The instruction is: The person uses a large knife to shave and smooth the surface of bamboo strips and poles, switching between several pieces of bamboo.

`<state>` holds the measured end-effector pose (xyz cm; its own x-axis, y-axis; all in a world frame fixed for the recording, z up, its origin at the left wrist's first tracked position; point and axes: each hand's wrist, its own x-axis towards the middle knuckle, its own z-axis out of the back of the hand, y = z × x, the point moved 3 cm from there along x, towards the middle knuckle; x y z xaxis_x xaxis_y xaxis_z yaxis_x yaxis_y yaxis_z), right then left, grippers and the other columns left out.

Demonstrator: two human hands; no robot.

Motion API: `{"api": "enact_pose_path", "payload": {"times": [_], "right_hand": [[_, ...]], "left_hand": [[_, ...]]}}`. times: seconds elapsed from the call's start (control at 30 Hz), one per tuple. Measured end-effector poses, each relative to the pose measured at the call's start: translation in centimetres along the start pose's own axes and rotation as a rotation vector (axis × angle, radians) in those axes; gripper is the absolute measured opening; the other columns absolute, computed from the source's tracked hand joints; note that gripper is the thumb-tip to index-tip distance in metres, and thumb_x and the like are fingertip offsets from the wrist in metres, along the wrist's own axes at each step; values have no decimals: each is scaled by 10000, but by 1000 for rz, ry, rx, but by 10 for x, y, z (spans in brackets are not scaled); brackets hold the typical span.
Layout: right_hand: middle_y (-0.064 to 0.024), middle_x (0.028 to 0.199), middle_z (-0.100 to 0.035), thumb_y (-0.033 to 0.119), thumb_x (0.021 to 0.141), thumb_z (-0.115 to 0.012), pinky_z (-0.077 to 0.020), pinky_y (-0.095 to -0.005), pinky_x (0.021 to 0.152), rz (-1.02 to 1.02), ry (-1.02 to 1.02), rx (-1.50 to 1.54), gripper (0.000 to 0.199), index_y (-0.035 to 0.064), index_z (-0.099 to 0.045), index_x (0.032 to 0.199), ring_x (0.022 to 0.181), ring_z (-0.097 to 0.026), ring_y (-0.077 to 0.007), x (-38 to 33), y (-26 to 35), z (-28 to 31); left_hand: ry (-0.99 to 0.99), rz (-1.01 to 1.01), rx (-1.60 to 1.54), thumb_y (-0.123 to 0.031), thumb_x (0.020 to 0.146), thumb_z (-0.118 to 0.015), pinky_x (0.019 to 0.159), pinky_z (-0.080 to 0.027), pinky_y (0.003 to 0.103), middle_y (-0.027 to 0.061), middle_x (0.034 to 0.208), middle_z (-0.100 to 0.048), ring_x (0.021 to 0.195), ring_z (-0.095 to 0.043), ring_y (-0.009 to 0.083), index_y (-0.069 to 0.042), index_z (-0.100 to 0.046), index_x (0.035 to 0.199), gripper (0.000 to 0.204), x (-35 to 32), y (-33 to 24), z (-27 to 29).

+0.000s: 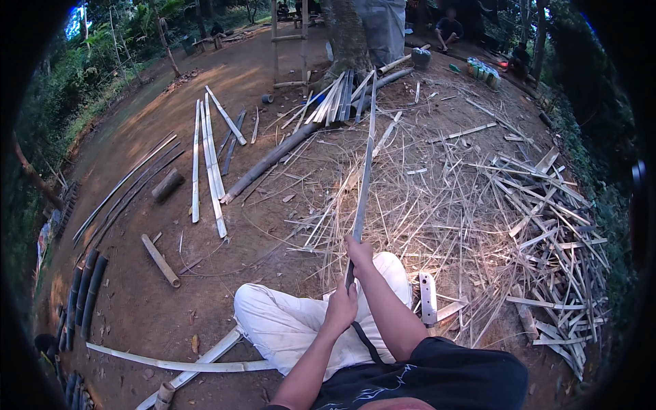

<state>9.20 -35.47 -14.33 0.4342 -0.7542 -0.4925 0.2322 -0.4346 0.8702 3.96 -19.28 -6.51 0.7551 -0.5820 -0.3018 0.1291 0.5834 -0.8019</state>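
Observation:
A long bamboo strip [366,171] runs from my lap away from me, its far end near the pile of split bamboo by the tree. My right hand [359,254] is closed round it, farther out along its length. Closer to my body, my left hand [342,306] also grips the strip. A dark band [367,343] shows below my left hand; I cannot tell if it belongs to the strip. Beside my right thigh, a flat pale piece with dark round spots [428,298] stands out from the ground.
Heaped bamboo offcuts [553,239] lie at the right, and thin shavings [424,205] spread ahead. Split strips [208,157] and a bamboo pole [273,160] rest at the left. Behind is a tree trunk [347,41]; a seated person [449,31] is far off.

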Motion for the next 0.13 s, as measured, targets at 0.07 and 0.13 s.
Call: {"api": "enact_pose_path", "payload": {"times": [0.07, 0.13], "right_hand": [[-12, 674, -546, 335, 847, -741, -397, -339, 541, -20, 46, 88, 330, 27, -623, 861, 574, -499, -132, 2, 5, 3], [-32, 668, -562, 379, 865, -761, -448, -344, 550, -23, 140, 234, 385, 24, -616, 882, 568, -529, -136, -9, 23, 0]], "left_hand": [[29, -30, -34, -315, 1037, -462, 816, -517, 539, 337, 943, -671, 924, -664, 495, 23, -514, 1224, 390, -1, -10, 7], [169, 181, -351, -419, 1014, -552, 664, -552, 516, 201, 980, -731, 803, -721, 404, -99, -536, 1180, 361, 13, 12, 4]]}}
